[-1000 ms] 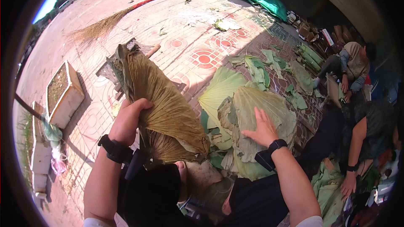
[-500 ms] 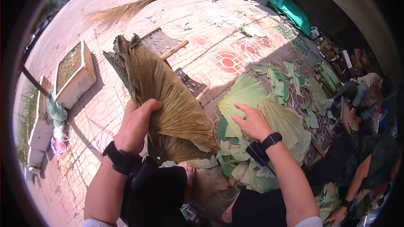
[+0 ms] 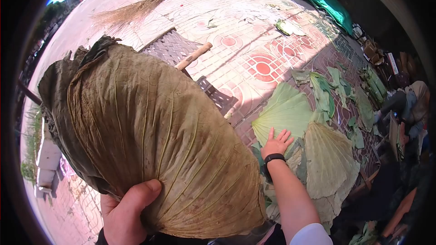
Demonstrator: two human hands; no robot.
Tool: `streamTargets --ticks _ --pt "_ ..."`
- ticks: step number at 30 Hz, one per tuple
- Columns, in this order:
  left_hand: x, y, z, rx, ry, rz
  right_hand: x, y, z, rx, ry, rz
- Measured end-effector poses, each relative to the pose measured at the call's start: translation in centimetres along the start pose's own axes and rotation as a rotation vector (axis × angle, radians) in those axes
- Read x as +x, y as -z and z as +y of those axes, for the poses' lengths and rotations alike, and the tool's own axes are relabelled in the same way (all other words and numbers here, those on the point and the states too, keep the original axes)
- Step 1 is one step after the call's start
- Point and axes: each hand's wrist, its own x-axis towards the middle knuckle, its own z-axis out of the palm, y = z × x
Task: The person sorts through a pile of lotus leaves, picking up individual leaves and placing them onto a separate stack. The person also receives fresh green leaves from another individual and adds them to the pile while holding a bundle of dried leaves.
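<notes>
A large folded stack of dried brown lotus leaves (image 3: 159,127) fills the left half of the view, its upper edge dark and crumpled. My left hand (image 3: 129,208) grips its lower edge, thumb on top and fingers hidden underneath. Over the leaf pile on the ground, my right hand (image 3: 276,147) is open with fingers spread, at the lower edge of a pale green lotus leaf (image 3: 286,109); whether it touches the leaf is hard to tell. Just right of that hand lies a yellowish lotus leaf (image 3: 330,159).
Beyond the brown leaves stands a low stool with a woven seat (image 3: 168,47) and a wooden bar (image 3: 194,56). A straw broom (image 3: 141,8) lies farther back. Leaf scraps (image 3: 322,93) litter the tiles. At right sits another person (image 3: 411,109); a green sack (image 3: 329,9) lies behind.
My left hand has brought the brown leaves closer and turned their broad face toward me. My right hand has reached forward and spread its fingers over the pile.
</notes>
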Motion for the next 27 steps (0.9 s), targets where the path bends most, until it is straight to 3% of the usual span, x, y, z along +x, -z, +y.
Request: streamTargets --ticks 1,4,7,10,14,17,21,25,27 --pt "-0.1 -0.2 0.3 -0.083 0.035 0.012 0.3 -0.3 -0.1 0.065 -0.001 -0.024" --pt "0.1 -0.8 2.1 -0.779 0.403 0.002 -0.1 3.6 0.0 0.24 -0.002 -0.115" --pt "0.3 -0.3 0.5 -0.778 0.251 -0.112 -1.0 6.3 0.3 0.548 0.057 -0.019" --pt "0.4 0.1 0.1 -0.73 0.185 -0.189 -3.9 10.0 1.6 0.711 0.011 0.23" --pt "0.6 0.5 -0.5 -0.7 0.151 -0.301 -7.4 16.8 5.4 1.101 0.108 0.498" --pt "0.5 -0.3 -1.0 -0.728 0.094 -0.307 -8.7 20.1 10.6 1.539 0.234 0.643" --pt "0.5 -2.0 -1.1 -0.745 0.023 -0.346 -16.0 24.7 20.6 1.977 0.256 0.538" --pt "-0.9 -2.7 1.2 -0.746 0.013 -0.372 -28.6 24.8 31.9 2.124 0.212 0.629" --pt "-1.4 -3.1 2.2 -0.75 0.009 -0.393 -36.2 22.9 37.1 2.115 0.056 0.819"
